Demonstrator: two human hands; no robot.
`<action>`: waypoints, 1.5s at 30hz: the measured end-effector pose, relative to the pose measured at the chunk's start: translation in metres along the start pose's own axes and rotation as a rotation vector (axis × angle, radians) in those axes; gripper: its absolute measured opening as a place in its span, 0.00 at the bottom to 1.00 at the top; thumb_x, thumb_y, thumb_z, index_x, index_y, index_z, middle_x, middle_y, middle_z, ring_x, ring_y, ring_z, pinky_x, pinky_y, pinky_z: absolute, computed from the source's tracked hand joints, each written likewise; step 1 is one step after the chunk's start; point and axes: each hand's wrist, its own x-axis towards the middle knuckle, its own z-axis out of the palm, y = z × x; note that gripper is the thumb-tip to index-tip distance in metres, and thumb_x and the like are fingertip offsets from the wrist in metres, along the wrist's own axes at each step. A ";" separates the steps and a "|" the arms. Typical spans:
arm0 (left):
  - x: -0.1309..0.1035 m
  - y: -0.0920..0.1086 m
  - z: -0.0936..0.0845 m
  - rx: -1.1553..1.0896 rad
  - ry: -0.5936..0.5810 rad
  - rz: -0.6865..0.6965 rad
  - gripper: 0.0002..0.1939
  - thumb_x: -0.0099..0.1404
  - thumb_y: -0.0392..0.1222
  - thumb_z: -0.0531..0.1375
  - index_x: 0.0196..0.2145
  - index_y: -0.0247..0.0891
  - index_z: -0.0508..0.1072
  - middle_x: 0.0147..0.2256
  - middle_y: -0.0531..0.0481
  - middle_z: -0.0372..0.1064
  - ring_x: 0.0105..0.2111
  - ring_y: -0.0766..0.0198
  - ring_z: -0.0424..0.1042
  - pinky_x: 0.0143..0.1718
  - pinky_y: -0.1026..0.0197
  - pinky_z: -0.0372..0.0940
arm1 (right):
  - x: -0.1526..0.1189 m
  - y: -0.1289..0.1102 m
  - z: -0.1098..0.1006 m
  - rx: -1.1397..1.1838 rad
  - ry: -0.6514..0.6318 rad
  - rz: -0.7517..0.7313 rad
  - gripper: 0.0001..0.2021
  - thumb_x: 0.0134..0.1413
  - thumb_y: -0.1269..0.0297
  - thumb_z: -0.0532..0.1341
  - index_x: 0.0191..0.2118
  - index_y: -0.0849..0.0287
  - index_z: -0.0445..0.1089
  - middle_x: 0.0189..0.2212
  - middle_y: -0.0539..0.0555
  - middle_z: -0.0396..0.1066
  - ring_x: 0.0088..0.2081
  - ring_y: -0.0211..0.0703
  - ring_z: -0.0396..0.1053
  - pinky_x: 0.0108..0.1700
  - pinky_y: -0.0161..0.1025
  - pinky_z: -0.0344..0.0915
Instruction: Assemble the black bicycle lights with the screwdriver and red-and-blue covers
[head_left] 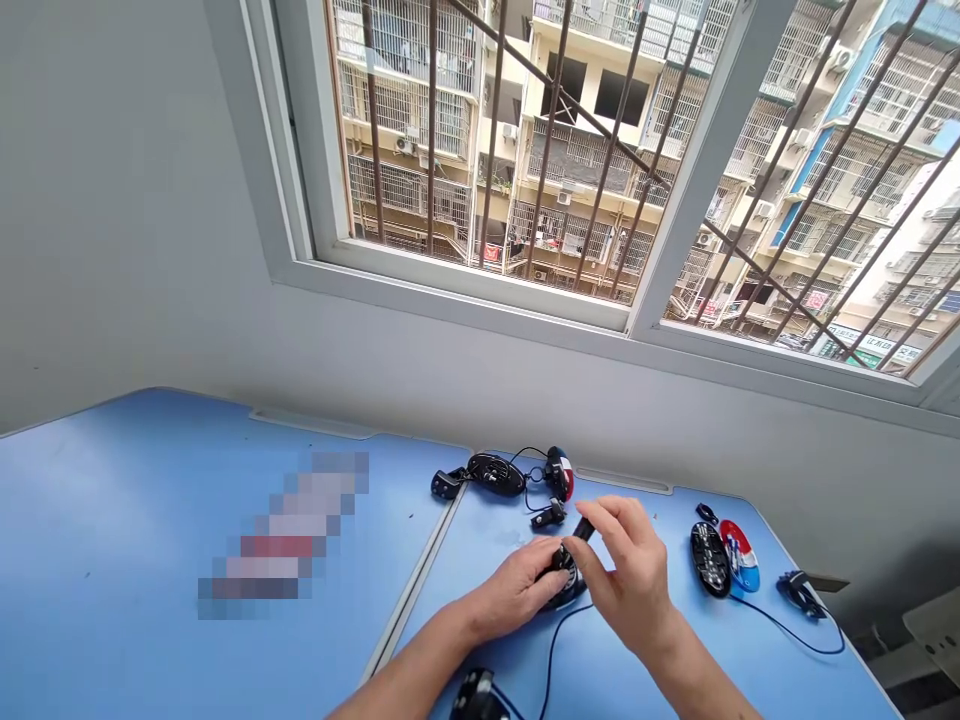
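Note:
Near the middle of the blue table, my left hand (517, 592) wraps round a black oval device (564, 592), its fingers over the top of it. Just right of it, my right hand (634, 570) pinches a small black part (583, 532) that stands up from the device. The fingers cover much of the device. A thin black cable (553, 650) curves down from it toward a black clip-like piece (477, 698) at the bottom edge.
Black oval parts (496, 474) with cables and clips lie behind my hands. An open black shell (709, 560), a red, white and blue cover (740, 556) and a cabled black clip (801, 595) are at right. A blurred patch (285, 545) covers the left tabletop (135, 500). A barred window is behind.

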 end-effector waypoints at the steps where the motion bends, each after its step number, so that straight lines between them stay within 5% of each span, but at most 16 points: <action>1: 0.000 0.000 0.000 0.008 0.002 -0.001 0.10 0.68 0.42 0.49 0.36 0.38 0.68 0.35 0.49 0.67 0.37 0.59 0.64 0.43 0.59 0.63 | 0.000 -0.001 -0.001 -0.011 0.001 0.005 0.15 0.57 0.71 0.61 0.50 0.54 0.68 0.33 0.56 0.69 0.33 0.43 0.67 0.30 0.38 0.69; 14: 0.001 0.004 -0.001 0.043 0.007 0.038 0.06 0.62 0.36 0.49 0.26 0.40 0.57 0.28 0.55 0.56 0.30 0.64 0.57 0.37 0.62 0.60 | 0.014 0.002 -0.017 0.359 -0.127 0.184 0.10 0.56 0.70 0.62 0.44 0.54 0.75 0.31 0.53 0.74 0.29 0.38 0.71 0.30 0.35 0.72; 24: 0.001 0.003 -0.002 0.011 -0.027 0.056 0.07 0.65 0.38 0.49 0.30 0.39 0.62 0.29 0.54 0.58 0.31 0.64 0.58 0.36 0.63 0.61 | 0.011 0.020 -0.020 0.734 -0.324 0.388 0.09 0.56 0.62 0.64 0.43 0.54 0.71 0.37 0.54 0.77 0.37 0.43 0.75 0.41 0.42 0.74; 34: 0.002 -0.002 0.000 0.006 -0.016 0.016 0.06 0.63 0.36 0.49 0.27 0.39 0.58 0.27 0.55 0.55 0.29 0.65 0.56 0.33 0.64 0.59 | 0.006 0.000 0.000 0.131 0.072 0.026 0.08 0.56 0.69 0.61 0.43 0.54 0.69 0.30 0.53 0.69 0.30 0.40 0.66 0.28 0.38 0.68; 45: 0.002 0.003 -0.002 0.015 -0.032 0.044 0.07 0.63 0.36 0.49 0.26 0.39 0.59 0.28 0.55 0.57 0.30 0.64 0.56 0.36 0.64 0.59 | 0.016 0.007 -0.020 0.339 -0.152 0.123 0.07 0.58 0.71 0.60 0.41 0.54 0.72 0.32 0.52 0.75 0.32 0.40 0.72 0.32 0.37 0.72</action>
